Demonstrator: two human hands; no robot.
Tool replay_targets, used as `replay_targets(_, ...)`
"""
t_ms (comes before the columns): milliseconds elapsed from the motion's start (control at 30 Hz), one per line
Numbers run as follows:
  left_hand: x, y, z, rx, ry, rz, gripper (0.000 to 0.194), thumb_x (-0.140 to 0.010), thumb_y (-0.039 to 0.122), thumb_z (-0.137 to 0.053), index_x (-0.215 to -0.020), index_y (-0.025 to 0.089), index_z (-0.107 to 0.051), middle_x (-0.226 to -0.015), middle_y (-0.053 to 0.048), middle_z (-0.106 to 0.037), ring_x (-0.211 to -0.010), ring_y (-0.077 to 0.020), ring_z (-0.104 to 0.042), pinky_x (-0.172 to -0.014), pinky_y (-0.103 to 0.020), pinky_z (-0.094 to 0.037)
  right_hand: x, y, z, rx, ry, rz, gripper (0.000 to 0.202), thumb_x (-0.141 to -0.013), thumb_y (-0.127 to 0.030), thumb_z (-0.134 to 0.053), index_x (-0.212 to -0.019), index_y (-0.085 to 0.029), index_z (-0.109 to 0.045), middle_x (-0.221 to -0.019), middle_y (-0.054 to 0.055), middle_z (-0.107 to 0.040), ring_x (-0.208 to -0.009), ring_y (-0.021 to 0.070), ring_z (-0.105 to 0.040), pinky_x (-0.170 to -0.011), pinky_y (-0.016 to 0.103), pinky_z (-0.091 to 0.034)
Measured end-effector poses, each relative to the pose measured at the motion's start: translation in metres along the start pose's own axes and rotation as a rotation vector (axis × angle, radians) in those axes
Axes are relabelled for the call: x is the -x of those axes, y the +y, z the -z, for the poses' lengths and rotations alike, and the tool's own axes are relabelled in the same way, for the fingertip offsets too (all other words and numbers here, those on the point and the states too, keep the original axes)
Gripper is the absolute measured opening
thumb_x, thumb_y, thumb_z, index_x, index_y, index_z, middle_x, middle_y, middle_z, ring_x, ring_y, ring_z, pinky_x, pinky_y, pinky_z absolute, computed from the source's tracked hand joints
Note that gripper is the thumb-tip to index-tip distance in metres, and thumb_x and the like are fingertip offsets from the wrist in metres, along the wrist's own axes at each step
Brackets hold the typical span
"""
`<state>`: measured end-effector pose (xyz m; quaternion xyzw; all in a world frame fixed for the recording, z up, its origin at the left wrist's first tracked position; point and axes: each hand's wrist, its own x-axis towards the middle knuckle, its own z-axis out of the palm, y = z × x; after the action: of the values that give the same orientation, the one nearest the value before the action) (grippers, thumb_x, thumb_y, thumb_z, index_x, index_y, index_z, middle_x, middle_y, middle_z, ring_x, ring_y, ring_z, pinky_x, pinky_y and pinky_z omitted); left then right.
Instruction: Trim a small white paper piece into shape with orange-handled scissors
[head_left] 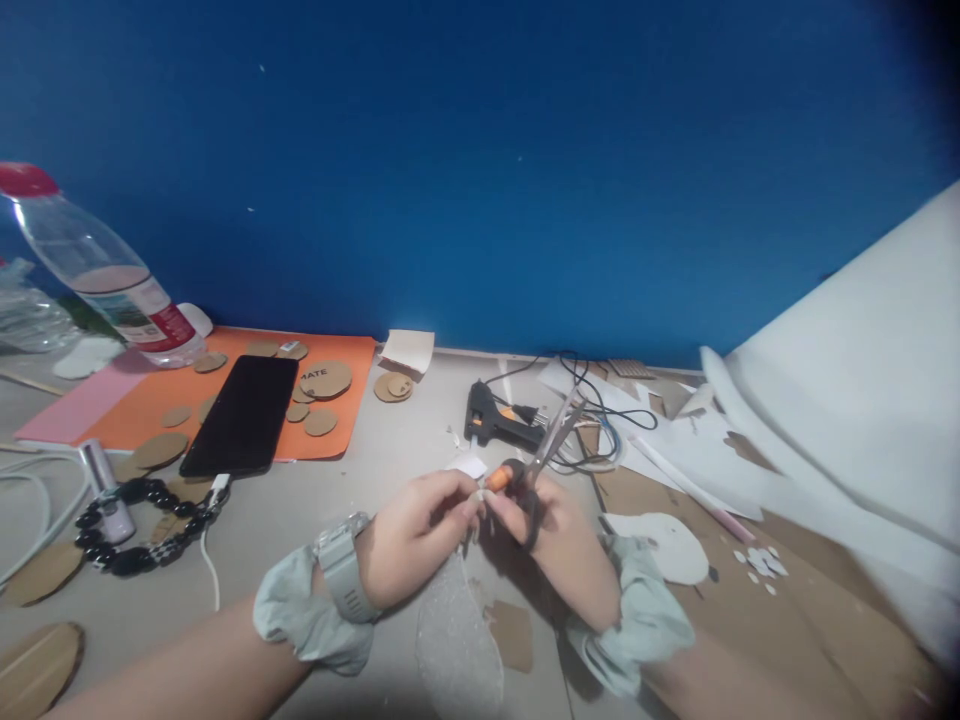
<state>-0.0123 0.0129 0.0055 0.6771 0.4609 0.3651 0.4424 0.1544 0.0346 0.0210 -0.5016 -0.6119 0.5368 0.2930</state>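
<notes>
My right hand [559, 540] is closed around a pair of scissors [550, 447] with black and orange handles, the blades pointing up and away. My left hand [420, 530] is closed in a pinch, its fingertips meeting those of my right hand at a small pale piece [481, 494] too blurred to name. Below the fingertips lies or hangs a whitish, speckled, rounded piece [459, 640]; whether it joins what I pinch I cannot tell. A small brown cardboard piece [511, 636] is beside it. Just beyond my hands lies a black glue gun [484, 410] with its cord.
To the left are a phone [244, 415], an orange sheet [356, 385] with several cardboard discs [328, 379], a bead bracelet [127, 560] and a water bottle [127, 290]. Paper scraps [667, 450] and a white cutout [667, 547] lie right. A blue wall [480, 200] rises behind.
</notes>
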Motion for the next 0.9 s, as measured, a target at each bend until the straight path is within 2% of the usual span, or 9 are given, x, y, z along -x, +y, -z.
replay_targets(433,0.0011,-0.0003,0.0,-0.033,0.018,0.008,0.018,-0.094,0.025,-0.041,-0.086,0.017,-0.056,-0.076,0.0,-0.058,-0.069,-0.0135,-0.054,-0.067,-0.026,-0.043,-0.0007,-0.0023,-0.0008,-0.013,-0.003,0.008,0.02,-0.083,-0.038,-0.056,-0.083,-0.018,-0.052,-0.058,-0.003,-0.054,-0.049,0.0118,-0.051,-0.049,0.023,-0.042)
replay_targets(733,0.0015,-0.0002,-0.0006,-0.017,0.076,0.035,0.012,-0.092,0.021,-0.042,-0.09,0.018,-0.054,-0.077,-0.001,-0.057,-0.071,-0.0147,-0.053,-0.069,-0.028,-0.043,-0.0017,-0.0034,-0.0002,0.051,-0.019,0.034,0.017,-0.085,-0.036,-0.054,-0.082,-0.019,-0.054,-0.066,0.001,-0.059,-0.057,0.0142,-0.054,-0.049,0.023,-0.042)
replay_targets(900,0.0013,0.0004,-0.0012,-0.037,0.062,0.036,0.014,-0.092,0.022,-0.042,-0.088,0.017,-0.054,-0.077,-0.001,-0.058,-0.071,-0.0143,-0.054,-0.069,-0.028,-0.044,-0.0013,-0.0054,0.0004,0.062,-0.032,0.054,0.016,-0.086,-0.033,-0.053,-0.081,-0.018,-0.054,-0.068,0.001,-0.058,-0.059,0.0137,-0.053,-0.052,0.024,-0.043)
